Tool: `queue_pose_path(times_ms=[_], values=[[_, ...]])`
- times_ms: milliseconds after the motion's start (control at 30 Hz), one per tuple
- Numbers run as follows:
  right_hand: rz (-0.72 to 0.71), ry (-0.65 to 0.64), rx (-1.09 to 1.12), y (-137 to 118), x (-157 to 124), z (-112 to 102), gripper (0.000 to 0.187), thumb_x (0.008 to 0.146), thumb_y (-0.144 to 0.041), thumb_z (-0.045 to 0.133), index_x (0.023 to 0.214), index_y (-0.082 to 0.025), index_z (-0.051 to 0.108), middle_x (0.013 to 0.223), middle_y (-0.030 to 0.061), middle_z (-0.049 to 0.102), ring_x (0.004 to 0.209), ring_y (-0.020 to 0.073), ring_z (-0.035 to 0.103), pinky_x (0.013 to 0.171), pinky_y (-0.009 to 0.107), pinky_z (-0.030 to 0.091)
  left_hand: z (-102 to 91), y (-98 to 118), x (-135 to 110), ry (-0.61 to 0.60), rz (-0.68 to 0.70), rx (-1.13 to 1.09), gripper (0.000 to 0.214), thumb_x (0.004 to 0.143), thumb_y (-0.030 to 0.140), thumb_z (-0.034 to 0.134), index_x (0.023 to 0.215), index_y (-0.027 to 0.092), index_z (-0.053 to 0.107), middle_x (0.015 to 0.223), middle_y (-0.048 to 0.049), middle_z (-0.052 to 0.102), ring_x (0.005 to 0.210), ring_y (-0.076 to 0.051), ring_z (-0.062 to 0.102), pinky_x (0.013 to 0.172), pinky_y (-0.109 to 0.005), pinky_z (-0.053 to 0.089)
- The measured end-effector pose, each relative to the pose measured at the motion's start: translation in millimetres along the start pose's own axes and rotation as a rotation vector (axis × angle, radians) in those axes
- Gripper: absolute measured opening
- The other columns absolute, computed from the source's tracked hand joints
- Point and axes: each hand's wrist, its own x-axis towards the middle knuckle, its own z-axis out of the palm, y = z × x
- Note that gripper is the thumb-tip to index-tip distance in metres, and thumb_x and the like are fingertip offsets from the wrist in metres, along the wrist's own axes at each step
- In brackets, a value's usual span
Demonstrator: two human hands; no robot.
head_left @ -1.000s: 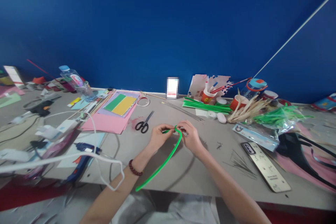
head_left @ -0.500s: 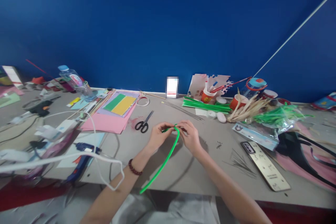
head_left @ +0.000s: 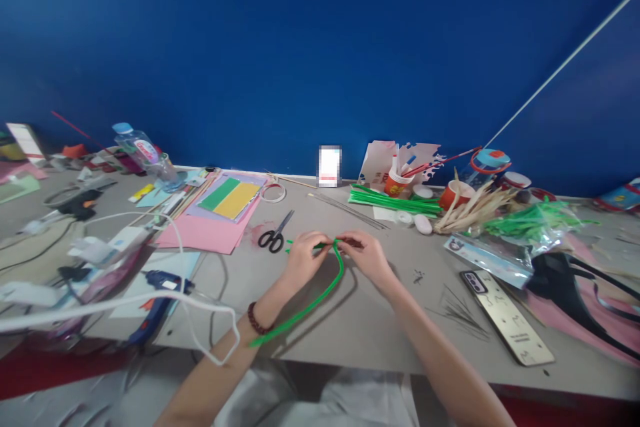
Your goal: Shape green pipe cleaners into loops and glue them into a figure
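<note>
Between my two hands is a bright green pipe cleaner, bent near my fingertips, its long tail curving down towards my left wrist. My left hand pinches it, and a short green end pokes out behind the fingers. From the other side, my right hand has thumb and fingertips closed on the same bend. The fingers hide how the strands cross there. Black-handled scissors lie just left of my left hand. Behind my hands, a bundle of green pipe cleaners rests on the table.
Pink paper and a blue glue gun lie on the left, with a white cable looping near my left forearm. A phone and thin wires are on the right. A cup of pens stands at the back.
The pipe cleaner's tail has swung left and now crosses by my left wrist. A short green end has come into view left of my left hand. My right hand has shifted slightly right.
</note>
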Motion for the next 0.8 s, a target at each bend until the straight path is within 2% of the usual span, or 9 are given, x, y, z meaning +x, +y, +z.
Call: queue_pose_path(times_ms=[100,200,267,400,600,800], values=[[-0.099,0.037,-0.080,-5,0,0,0.016,0.080,-0.031,0.059,0.078,-0.018,0.068,0.078,0.0055,0.065,0.069,0.0176,0.063,0.064,0.030,0.053,0.8,-1,0,0.034,0.019,-0.019,0.011,0.079,0.025,0.058,0.083,0.020,0.067,0.084,-0.0043,0.069,0.083,-0.018,0.061,0.080,-0.031,0.044],[-0.214,0.080,-0.178,-12,-2,0,0.015,0.082,-0.029,0.056,0.077,-0.020,0.066,0.080,0.0053,0.065,0.075,0.0180,0.061,0.066,0.030,0.052,0.8,-2,0,0.054,-0.072,-0.160,0.014,0.077,0.027,0.059,0.084,0.019,0.068,0.084,-0.0053,0.069,0.079,-0.018,0.062,0.076,-0.030,0.046],[-0.243,0.083,-0.210,-15,-3,1,0.014,0.083,-0.027,0.055,0.077,-0.020,0.065,0.080,0.0048,0.064,0.075,0.0171,0.060,0.065,0.028,0.051,0.7,-3,1,-0.001,-0.151,-0.248,0.016,0.075,0.029,0.061,0.082,0.018,0.069,0.082,-0.0056,0.070,0.077,-0.018,0.063,0.074,-0.029,0.047],[-0.235,0.059,-0.221,-14,-4,4,0.013,0.084,-0.024,0.053,0.077,-0.020,0.063,0.080,0.0052,0.062,0.074,0.0164,0.059,0.062,0.026,0.049,1.3,-6,3,-0.123,-0.269,-0.375,0.020,0.074,0.032,0.062,0.080,0.015,0.069,0.075,-0.0057,0.070,0.071,-0.017,0.063,0.068,-0.026,0.048],[-0.216,0.054,-0.167,-8,-4,8,0.012,0.083,-0.023,0.053,0.076,-0.020,0.063,0.082,0.0053,0.061,0.076,0.0161,0.059,0.063,0.025,0.051,3.3,-8,2,-0.071,-0.301,-0.403,0.017,0.071,0.029,0.065,0.075,0.013,0.068,0.072,-0.0066,0.070,0.069,-0.017,0.063,0.067,-0.026,0.047],[-0.182,0.048,-0.132,-7,-4,8,0.013,0.083,-0.027,0.054,0.076,-0.020,0.063,0.083,0.0061,0.062,0.076,0.0170,0.061,0.061,0.025,0.052,3.8,-10,2,-0.068,-0.323,-0.485,0.019,0.070,0.030,0.067,0.071,0.012,0.068,0.068,-0.0066,0.070,0.066,-0.018,0.064,0.067,-0.028,0.048]])
